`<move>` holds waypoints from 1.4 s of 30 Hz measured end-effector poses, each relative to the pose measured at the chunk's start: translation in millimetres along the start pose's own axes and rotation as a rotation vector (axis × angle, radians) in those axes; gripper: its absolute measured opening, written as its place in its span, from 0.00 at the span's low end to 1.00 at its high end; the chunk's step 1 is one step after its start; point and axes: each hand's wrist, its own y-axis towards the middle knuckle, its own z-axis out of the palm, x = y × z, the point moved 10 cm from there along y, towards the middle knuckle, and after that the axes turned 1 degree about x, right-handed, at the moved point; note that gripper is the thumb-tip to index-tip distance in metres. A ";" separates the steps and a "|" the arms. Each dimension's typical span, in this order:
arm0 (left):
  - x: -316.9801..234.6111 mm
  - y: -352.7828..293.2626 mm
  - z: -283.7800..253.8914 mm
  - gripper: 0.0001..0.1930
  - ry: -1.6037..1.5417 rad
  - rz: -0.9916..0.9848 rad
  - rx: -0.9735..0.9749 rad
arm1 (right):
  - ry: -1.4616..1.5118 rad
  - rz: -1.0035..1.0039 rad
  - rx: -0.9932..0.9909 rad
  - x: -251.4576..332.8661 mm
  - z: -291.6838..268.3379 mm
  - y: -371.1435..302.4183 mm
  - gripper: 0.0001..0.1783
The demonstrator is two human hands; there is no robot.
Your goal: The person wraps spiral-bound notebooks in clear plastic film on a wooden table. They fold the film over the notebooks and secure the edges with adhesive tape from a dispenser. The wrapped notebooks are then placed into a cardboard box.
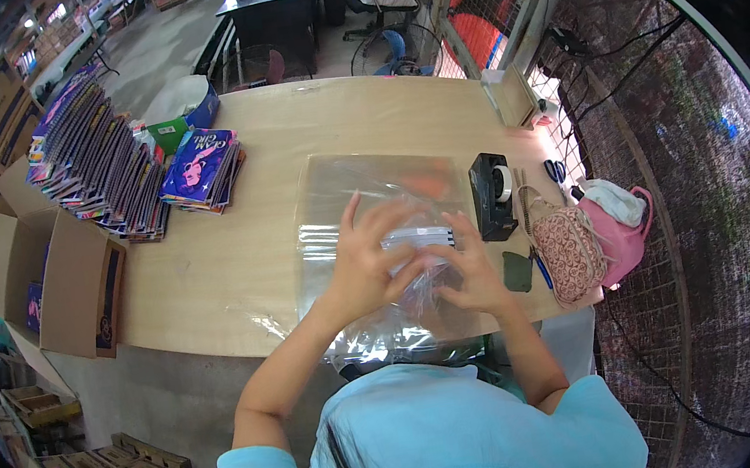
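Observation:
A stack of clear plastic bags (341, 178) lies on the table in front of me, with its crumpled near end at the table edge. My left hand (373, 257) is over the plastic, thumb and forefinger pinched together on a clear film and the other fingers raised apart. Close beside it, my right hand (474, 273) has its fingers spread and curved, with the forefinger near the left fingertips and the thumb apart. Bright bands of glare cross the plastic between the hands. The exact contact under the fingers is partly hidden.
Tall stacks of notebooks (99, 164), a smaller purple notebook pile (198, 166) and an open carton (76, 286) are at left. A tape dispenser (489, 198), scissors (555, 170), a patterned pouch (566, 254) and a pink bag (621, 238) occupy the right side.

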 end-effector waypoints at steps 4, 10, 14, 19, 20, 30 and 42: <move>-5.4 32.9 -100.5 0.20 -0.617 0.095 -0.518 | 0.452 -0.101 -0.371 15.6 -30.5 24.6 0.31; 146.8 -102.0 18.3 0.76 -0.314 -0.337 -0.193 | 0.905 0.056 -0.594 -63.7 -15.0 -16.2 0.37; 193.8 -107.2 133.0 0.62 -0.563 -0.672 0.009 | 0.953 0.500 -0.402 -149.3 112.3 -36.6 0.41; 215.4 -112.8 150.0 0.50 -0.793 -0.773 -0.119 | 0.857 0.646 -0.367 -193.8 157.9 -26.4 0.40; 219.6 -121.7 154.4 0.50 -0.756 -0.736 -0.180 | 0.884 0.582 -0.381 -185.9 158.6 -26.6 0.40; 79.5 -42.9 42.8 0.47 0.103 -0.359 -0.265 | 0.436 0.218 -0.511 -66.1 8.6 -7.1 0.29; 126.5 -9.2 64.6 0.16 -0.164 -0.573 0.027 | 0.565 0.358 -0.377 -96.9 29.1 13.7 0.09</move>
